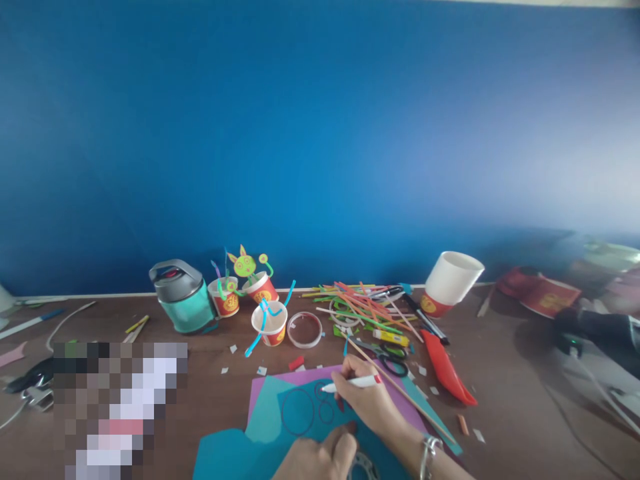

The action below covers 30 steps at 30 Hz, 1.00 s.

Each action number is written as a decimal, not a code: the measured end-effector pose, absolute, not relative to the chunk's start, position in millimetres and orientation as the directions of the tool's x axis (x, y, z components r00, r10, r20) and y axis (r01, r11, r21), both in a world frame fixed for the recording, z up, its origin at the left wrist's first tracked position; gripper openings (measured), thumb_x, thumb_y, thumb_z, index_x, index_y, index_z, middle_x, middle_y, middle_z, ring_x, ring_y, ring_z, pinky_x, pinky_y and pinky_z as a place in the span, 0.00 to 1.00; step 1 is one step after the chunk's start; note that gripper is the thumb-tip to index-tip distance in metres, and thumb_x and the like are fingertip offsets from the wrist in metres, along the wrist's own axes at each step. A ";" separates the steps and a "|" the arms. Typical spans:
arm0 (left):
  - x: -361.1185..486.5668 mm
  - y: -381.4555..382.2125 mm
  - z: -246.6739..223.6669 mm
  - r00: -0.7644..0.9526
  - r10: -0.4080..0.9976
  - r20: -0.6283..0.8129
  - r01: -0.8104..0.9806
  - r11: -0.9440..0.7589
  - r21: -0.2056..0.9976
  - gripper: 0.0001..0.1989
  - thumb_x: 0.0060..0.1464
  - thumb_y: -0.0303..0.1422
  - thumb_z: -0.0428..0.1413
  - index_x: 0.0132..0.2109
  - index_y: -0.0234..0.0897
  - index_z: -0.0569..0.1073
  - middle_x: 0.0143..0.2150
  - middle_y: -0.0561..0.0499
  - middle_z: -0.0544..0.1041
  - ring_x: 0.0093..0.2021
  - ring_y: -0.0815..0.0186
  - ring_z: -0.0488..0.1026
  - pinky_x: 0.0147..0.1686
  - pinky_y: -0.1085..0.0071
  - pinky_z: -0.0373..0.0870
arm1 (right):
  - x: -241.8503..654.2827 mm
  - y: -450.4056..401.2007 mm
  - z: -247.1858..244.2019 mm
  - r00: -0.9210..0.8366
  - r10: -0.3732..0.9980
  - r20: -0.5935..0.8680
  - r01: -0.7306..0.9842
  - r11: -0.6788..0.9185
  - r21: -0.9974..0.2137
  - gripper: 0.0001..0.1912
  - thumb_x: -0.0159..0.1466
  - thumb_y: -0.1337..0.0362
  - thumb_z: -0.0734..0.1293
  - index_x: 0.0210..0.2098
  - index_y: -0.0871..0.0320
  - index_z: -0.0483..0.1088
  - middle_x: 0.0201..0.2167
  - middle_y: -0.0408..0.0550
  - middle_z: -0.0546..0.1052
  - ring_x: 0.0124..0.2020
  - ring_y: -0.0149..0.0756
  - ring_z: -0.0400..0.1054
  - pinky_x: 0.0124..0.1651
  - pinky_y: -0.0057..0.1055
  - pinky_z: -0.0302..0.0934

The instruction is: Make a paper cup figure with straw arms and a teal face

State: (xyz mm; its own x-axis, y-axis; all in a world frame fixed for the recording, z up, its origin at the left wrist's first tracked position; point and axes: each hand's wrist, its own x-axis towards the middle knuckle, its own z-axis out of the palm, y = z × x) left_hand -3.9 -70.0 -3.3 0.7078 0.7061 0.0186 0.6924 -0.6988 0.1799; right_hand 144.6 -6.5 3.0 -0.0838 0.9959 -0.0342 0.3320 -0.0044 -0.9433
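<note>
My right hand (367, 397) grips a white marker (357, 383), its tip at the left over blue paper (270, 437). Drawn circles (298, 411), one large and others smaller, show on that paper. My left hand (320, 457) rests on the paper just below the circles, fingers curled, beside a round ring-like object (363, 465) at the bottom edge. Whether its fingers hold anything is hidden. Purple paper (257, 393) and light teal paper (267, 407) lie beneath. A thin wooden stick (400, 390) slants past my right hand.
Behind the papers stand paper cups (270, 323) with pipe cleaners, a teal flask (186, 307) and a tape roll (305, 330). Colourful sticks (365, 303), scissors (393, 363), a glue stick (391, 337), stacked white cups (453, 280) and a red balloon-like piece (447, 373) lie rightward.
</note>
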 end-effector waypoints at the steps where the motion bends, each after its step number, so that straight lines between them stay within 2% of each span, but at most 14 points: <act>1: -3.7 -70.1 -3.2 0.708 0.706 0.010 0.693 -0.697 0.182 0.10 0.60 0.26 0.50 0.48 0.38 0.68 0.53 0.49 0.77 0.30 0.61 0.81 0.22 0.74 0.74 | 144.7 -6.6 3.3 -0.084 0.996 -0.033 0.338 -0.003 -0.941 0.12 0.56 0.62 0.62 0.19 0.53 0.56 0.13 0.38 0.69 0.16 0.29 0.63 0.20 0.24 0.54; 11: -4.1 -69.6 -2.4 0.711 0.703 -0.025 0.694 -0.694 0.190 0.11 0.60 0.26 0.50 0.49 0.39 0.67 0.58 0.50 0.74 0.31 0.62 0.81 0.24 0.75 0.74 | 144.7 -7.3 5.4 -0.073 0.997 -0.022 0.353 0.005 -0.936 0.11 0.55 0.63 0.62 0.19 0.53 0.56 0.13 0.38 0.69 0.17 0.30 0.63 0.20 0.24 0.56; 20: -3.9 -69.9 0.9 0.709 0.705 -0.017 0.693 -0.691 0.205 0.11 0.60 0.26 0.49 0.49 0.38 0.69 0.55 0.46 0.76 0.30 0.60 0.81 0.24 0.73 0.75 | 143.7 -7.6 4.9 -0.042 0.999 -0.019 0.340 -0.004 -0.941 0.10 0.54 0.63 0.61 0.19 0.53 0.55 0.13 0.37 0.68 0.16 0.29 0.63 0.20 0.24 0.55; 30: -3.9 -70.1 -4.1 0.711 0.703 0.010 0.690 -0.701 0.180 0.10 0.61 0.26 0.49 0.49 0.38 0.68 0.54 0.48 0.77 0.29 0.61 0.81 0.22 0.74 0.74 | 143.9 -7.7 6.7 -0.037 0.999 -0.022 0.372 -0.007 -0.928 0.10 0.54 0.64 0.60 0.18 0.53 0.54 0.12 0.37 0.67 0.16 0.29 0.61 0.19 0.24 0.53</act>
State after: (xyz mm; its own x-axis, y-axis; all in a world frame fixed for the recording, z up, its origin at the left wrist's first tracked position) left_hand -3.9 -70.1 -4.1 0.7113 0.7029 0.0096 0.6902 -0.7009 0.1802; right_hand 143.9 -7.7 6.7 -0.0370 0.9991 -0.0223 0.3724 -0.0070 -0.9280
